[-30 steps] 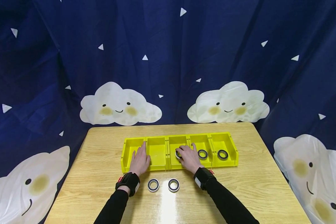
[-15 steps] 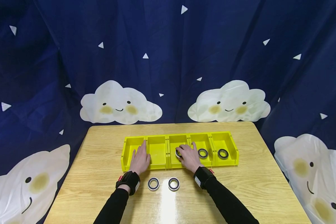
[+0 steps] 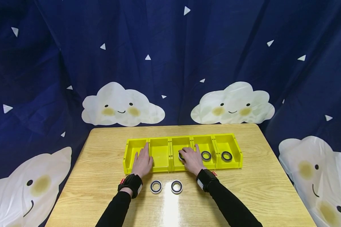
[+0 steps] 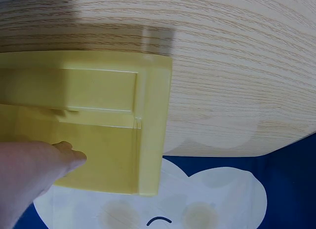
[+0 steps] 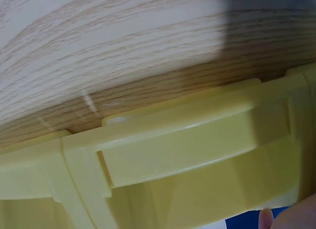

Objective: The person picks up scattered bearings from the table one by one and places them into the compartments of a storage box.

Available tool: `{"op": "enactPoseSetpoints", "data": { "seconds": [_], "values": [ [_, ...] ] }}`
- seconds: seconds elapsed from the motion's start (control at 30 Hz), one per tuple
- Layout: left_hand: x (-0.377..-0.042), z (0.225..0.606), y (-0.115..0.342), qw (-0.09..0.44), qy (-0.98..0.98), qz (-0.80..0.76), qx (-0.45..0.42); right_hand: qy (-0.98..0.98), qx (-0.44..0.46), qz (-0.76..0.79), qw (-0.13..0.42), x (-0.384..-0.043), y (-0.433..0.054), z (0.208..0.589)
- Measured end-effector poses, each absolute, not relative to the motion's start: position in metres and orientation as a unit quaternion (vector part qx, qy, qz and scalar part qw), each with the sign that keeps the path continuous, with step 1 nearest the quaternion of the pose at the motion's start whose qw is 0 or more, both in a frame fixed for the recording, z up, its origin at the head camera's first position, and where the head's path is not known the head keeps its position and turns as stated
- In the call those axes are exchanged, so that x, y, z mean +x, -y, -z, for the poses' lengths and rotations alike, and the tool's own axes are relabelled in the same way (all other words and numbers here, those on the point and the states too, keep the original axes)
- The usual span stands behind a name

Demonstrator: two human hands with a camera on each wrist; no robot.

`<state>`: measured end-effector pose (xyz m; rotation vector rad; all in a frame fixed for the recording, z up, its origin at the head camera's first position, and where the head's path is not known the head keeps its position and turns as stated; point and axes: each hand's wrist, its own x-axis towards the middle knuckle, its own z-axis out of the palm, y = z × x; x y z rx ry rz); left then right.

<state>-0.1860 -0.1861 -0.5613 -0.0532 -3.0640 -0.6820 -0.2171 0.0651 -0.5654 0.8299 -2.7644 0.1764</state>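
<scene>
In the head view a row of yellow bins [image 3: 160, 149] stands across the table. My left hand [image 3: 142, 161] lies over the wall between the two leftmost bins, fingers stretched forward. In the left wrist view part of that hand [image 4: 34, 165] shows over a yellow bin [image 4: 101, 91]. My right hand [image 3: 193, 160] reaches into the middle bin, its fingers curled over a ring-shaped ball bearing [image 3: 180, 156], mostly hidden beneath them. Only a bit of this hand [image 5: 296, 216] shows at the lower right of the right wrist view.
One bearing [image 3: 206, 160] lies in the fourth bin and another bearing [image 3: 226, 160] in the rightmost. On the wooden table [image 3: 261, 189], in front of the bins, are a left bearing [image 3: 152, 187] and a right bearing [image 3: 172, 187]. A dark blue curtain [image 3: 173, 69] hangs behind.
</scene>
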Motion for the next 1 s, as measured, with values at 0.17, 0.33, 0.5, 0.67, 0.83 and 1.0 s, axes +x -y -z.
{"op": "enactPoseSetpoints", "data": {
  "seconds": [0.17,0.33,0.5,0.67,0.83,1.0],
  "values": [
    [-0.1854,0.5615,0.1857,-0.005,0.977,0.214,-0.015,0.952,0.280,-0.049,0.112,-0.2169,-0.0642,0.5663],
    [-0.1852,0.5604,0.1848,-0.004,0.976,0.216,-0.012,0.952,0.282,-0.049,0.108,-0.2167,-0.0642,0.5661],
    [-0.1856,0.5593,0.1845,-0.001,0.977,0.215,-0.012,0.954,0.283,-0.039,0.095,-0.2176,-0.0636,0.5651],
    [-0.1849,0.5580,0.1839,-0.003,0.975,0.220,-0.011,0.956,0.281,-0.039,0.081,-0.2174,-0.0624,0.5620],
    [-0.1847,0.5584,0.1839,-0.001,0.975,0.223,-0.010,0.956,0.280,-0.042,0.080,-0.2163,-0.0618,0.5601],
    [-0.1849,0.5586,0.1840,-0.002,0.974,0.226,-0.009,0.956,0.280,-0.039,0.082,-0.2169,-0.0612,0.5596]
  ]
}}
